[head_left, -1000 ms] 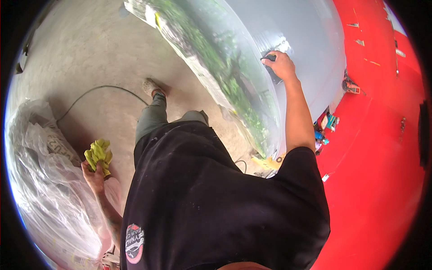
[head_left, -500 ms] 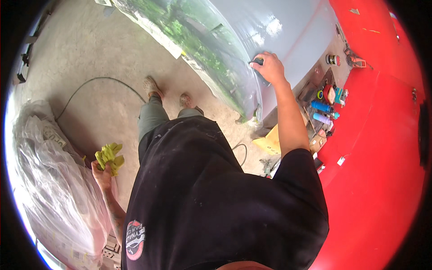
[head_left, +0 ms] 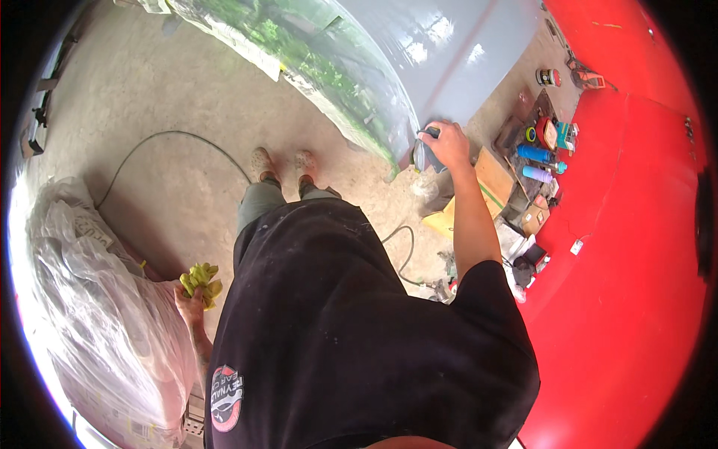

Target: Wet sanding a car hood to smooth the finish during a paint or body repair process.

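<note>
My right hand is closed on a small dark pad, its exact kind hard to make out. It rests at the near corner of a glossy grey car panel, beside the edge where clear masking film begins. Green shows through that film. Low on the left, my left hand grips a crumpled yellow-green cloth, held away from the panel and near a plastic-draped object.
Clear plastic sheeting drapes a bulky object at left. A dark hose curves across the concrete floor. Bottles, a can, cardboard and boxes lie along the red wall at right.
My body has shifted, and the panel sits higher and farther left in view. The right hand with the pad has moved down to the panel's near corner. The left hand still grips the cloth.
</note>
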{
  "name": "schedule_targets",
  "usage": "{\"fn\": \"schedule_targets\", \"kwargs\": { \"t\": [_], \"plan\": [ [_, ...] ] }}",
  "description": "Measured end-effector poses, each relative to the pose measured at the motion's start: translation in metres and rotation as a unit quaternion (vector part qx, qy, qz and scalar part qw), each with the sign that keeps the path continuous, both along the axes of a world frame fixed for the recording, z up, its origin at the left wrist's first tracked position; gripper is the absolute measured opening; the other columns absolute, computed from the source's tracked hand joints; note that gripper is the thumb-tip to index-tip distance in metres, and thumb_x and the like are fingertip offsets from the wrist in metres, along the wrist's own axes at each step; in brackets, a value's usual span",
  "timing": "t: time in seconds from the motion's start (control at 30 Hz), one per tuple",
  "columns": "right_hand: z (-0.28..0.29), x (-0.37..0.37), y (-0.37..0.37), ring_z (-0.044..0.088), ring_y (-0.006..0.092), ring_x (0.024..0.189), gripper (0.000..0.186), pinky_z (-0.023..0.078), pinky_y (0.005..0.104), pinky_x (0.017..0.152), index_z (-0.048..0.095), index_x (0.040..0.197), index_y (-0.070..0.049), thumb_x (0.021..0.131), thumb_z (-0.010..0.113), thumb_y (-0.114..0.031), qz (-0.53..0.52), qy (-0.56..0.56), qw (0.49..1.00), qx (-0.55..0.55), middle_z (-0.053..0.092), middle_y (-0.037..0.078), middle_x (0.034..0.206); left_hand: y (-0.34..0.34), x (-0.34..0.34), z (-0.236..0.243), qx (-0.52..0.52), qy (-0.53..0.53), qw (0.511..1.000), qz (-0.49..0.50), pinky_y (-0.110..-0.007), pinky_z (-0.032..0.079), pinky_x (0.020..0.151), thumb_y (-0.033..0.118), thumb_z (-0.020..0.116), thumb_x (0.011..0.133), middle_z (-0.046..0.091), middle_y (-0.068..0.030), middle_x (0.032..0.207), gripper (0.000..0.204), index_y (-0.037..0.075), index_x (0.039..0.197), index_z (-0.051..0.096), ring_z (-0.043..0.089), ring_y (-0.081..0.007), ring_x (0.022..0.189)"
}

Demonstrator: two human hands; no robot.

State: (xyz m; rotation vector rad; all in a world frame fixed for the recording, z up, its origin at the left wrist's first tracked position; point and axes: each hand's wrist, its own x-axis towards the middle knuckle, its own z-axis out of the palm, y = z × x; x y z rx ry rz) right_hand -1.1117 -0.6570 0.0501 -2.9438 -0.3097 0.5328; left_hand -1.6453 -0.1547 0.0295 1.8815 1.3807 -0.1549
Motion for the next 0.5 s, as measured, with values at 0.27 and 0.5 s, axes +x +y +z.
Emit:
{"fn": "schedule_targets", "kwargs": {
  "t": [0.27, 0.5],
  "plan": [
    [0.013, -0.044, -0.008, 0.062, 0.0298, 0.099, 0.023, 0.048, 0.0439, 0.089, 0.073, 0.093, -0.018, 0.079, 0.07, -0.037, -0.065, 0.046, 0.997, -0.023, 0.069, 0.01, 0.097, -0.001, -0.01, -0.008, -0.002, -0.024, 1.0, 0.003, -0.035, 0.052, 0.076, 0.007, 0.072, 0.077, 0.063, -0.0091, 0.09, 0.028, 0.001, 0.098, 0.054, 0.061, -0.0182, 0.082],
    [0.0, -0.038, -0.002, 0.065, 0.0288, 0.089, 0.023, 0.045, 0.0425, 0.083, 0.072, 0.09, -0.019, 0.078, 0.07, -0.039, -0.072, -0.021, 0.997, -0.014, 0.07, 0.009, 0.085, -0.002, 0.025, 0.003, 0.014, 0.007, 0.999, -0.047, -0.032, 0.051, 0.074, 0.007, 0.073, 0.076, 0.063, -0.0081, 0.088, 0.029, 0.001, 0.097, 0.054, 0.06, -0.0156, 0.08]
  ]
}}
